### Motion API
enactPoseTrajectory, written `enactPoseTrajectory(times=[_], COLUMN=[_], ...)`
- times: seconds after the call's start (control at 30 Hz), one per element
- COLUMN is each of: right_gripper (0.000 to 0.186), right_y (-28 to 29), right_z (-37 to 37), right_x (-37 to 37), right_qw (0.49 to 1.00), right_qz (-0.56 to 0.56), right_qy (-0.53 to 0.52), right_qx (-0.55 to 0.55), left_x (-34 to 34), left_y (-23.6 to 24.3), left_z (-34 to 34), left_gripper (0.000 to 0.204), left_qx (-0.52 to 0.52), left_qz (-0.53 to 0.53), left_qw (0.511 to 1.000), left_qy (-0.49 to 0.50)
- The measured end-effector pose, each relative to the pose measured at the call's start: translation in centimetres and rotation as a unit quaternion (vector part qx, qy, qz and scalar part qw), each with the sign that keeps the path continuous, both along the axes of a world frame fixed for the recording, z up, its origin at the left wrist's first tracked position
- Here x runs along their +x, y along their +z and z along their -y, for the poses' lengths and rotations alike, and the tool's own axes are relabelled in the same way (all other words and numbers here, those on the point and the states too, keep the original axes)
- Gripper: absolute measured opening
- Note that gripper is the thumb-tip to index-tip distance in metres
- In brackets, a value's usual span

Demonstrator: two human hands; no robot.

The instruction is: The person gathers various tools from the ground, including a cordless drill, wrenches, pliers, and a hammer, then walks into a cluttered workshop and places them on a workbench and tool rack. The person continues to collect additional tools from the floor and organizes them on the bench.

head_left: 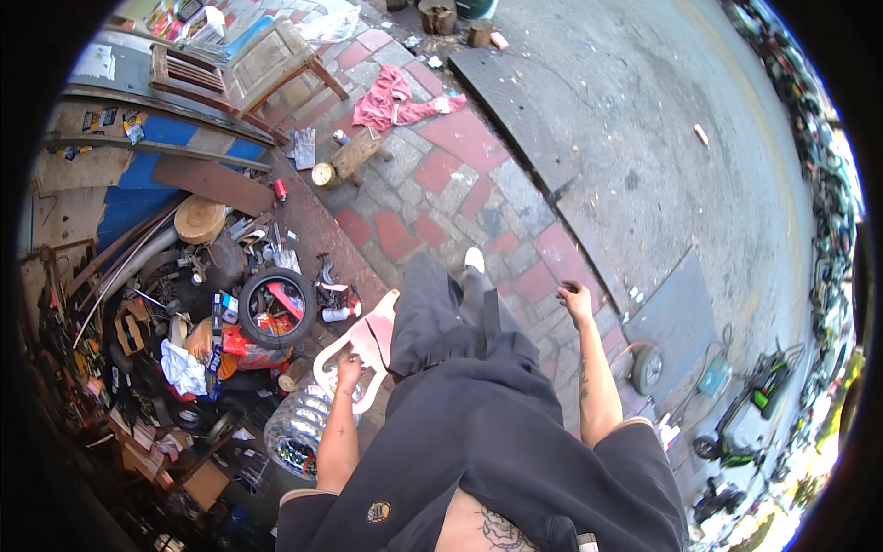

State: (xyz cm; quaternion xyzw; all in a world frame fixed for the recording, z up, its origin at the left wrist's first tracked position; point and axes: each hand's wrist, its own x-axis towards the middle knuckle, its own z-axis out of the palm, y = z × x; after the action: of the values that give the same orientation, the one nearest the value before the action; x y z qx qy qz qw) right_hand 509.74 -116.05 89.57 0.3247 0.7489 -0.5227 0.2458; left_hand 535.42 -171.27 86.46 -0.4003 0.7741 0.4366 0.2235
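My left hand (349, 370) hangs low at my side, over a pale pink plastic chair (382, 322). Its fingers are foreshortened, so whether they touch or grip the chair is unclear. Just beside that forearm stands a large clear plastic bottle or jug (283, 425). My right hand (575, 302) is held out from my body above the paving, with fingers loosely bent and apart and nothing in them. Nearest to it on the ground is a small wheel with a tyre (647, 369).
Tools, parts and a tyre (276, 308) are heaped at left. Ahead lie a small wooden stool (354, 158), a pink cloth (395, 99) and a wooden chair (267, 64). A dark raised edge (552, 193) borders the paving. A green-black scooter (750, 414) and teal box (715, 375) stand right.
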Motion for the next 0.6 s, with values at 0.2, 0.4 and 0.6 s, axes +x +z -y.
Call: enactPoseTrajectory(times=[0.2, 0.4, 0.6], right_gripper=[0.035, 0.036, 0.024], right_y=[2.7, -1.9, -8.8], right_z=[8.1, 12.2, 16.6], right_x=[-19.9, -24.4, -22.8], right_qw=[0.991, 0.995, 0.965], right_qz=[-0.078, -0.03, 0.119], right_qy=[0.099, 0.071, 0.034], right_qx=[-0.042, 0.059, 0.23], left_x=[-12.6, -40.6, -66.1], left_y=[-4.5, -14.2, -25.7], left_z=[5.8, 8.3, 10.0], left_gripper=[0.023, 0.03, 0.028], left_qx=[0.078, -0.123, -0.029], left_qz=[0.115, -0.036, -0.013], left_qw=[0.97, 0.986, 0.994], left_qy=[0.197, -0.102, -0.104])
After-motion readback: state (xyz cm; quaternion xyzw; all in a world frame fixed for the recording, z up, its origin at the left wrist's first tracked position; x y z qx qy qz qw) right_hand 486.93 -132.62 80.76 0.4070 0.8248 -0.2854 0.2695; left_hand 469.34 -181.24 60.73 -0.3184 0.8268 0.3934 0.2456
